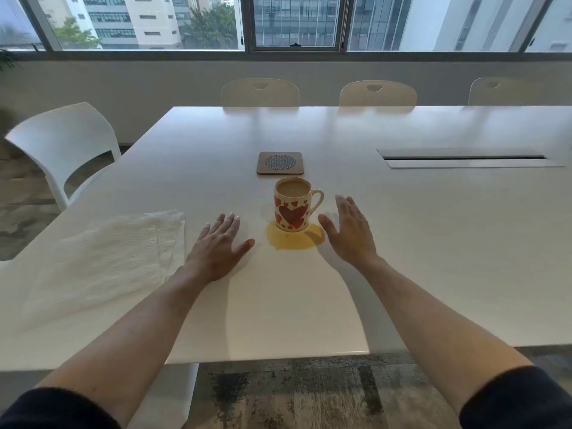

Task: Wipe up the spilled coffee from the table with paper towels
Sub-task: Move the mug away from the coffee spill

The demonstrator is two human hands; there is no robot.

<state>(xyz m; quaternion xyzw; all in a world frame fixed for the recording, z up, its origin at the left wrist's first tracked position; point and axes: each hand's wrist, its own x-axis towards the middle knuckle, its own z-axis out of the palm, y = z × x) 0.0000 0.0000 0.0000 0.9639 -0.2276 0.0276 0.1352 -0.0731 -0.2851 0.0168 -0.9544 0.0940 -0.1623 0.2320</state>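
Both my hands flat and empty: left hand (218, 247), right hand (351, 233); bumping the full mug (292, 209) at 12 would, I reckon, spread the spill (294, 239)

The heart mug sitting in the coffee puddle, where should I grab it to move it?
Take the heart mug by its handle, coming from the right with the right hand. The handle points right, toward that open hand, and the mug looks nearly full, so lift it level from the spilled coffee.
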